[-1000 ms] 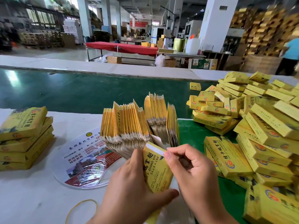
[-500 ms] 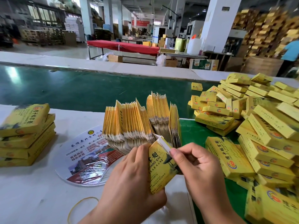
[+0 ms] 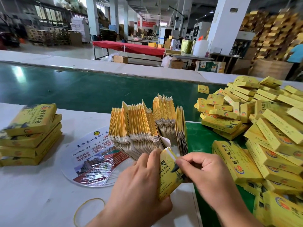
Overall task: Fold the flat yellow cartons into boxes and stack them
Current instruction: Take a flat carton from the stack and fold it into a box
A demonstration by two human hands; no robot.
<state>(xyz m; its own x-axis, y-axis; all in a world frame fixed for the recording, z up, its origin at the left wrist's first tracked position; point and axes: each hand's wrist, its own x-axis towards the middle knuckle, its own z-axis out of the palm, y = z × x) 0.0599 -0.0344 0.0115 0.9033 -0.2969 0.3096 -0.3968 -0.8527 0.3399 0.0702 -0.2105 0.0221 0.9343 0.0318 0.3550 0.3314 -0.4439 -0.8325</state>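
Carton (image 3: 169,174) at 6 o'clock, low centre, upright and half opened between both hands, white end flap up. Left hand (image 3: 139,182) wrapped round its left side, thumb underneath, steadying the body so the sleeve can be squared. Right hand (image 3: 201,172) pinching the right edge near the flap, probably to tuck the end shut. Just beyond, at 12 o'clock, flat cartons (image 3: 147,126) standing on edge in a fanned row, within easy reach for the next pick. Folded boxes (image 3: 262,133) heaped loosely at 3 o'clock on green matting; neater stack (image 3: 31,135) at 9 o'clock on the white bench (image 3: 32,194). Round printed fan (image 3: 91,163) and rubber band (image 3: 88,210) at 7 to 8 o'clock, idle.
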